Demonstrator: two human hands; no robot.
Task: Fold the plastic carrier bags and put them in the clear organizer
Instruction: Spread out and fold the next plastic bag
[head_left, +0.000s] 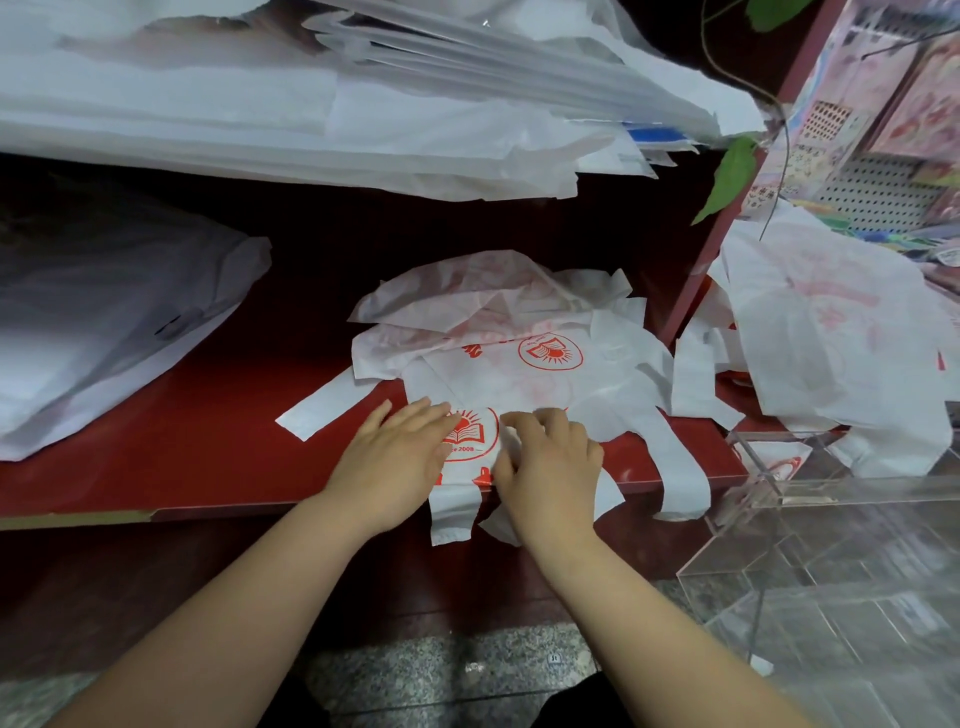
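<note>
Looks early to midway in the task; only one scrap of red-printed plastic made out through the wall of the clear organizer (831, 499) at lower right, possibly a folded bag, hard to tell; plenty left to do: crumpled pile of bags (493, 317) just behind on the red shelf (208, 431), more loose bags (831, 338) heaped off to the right; working now on one bag (470, 436) at the shelf's front edge, handles hanging over the lip, part folded at best, not yet in the organizer; pressing down on it with the left hand (400, 457), fingers straight and together, palm flat; bending over its right half with the right hand (545, 467), fingers curled, seemingly pinching a fold of the plastic, grip partly hidden.
</note>
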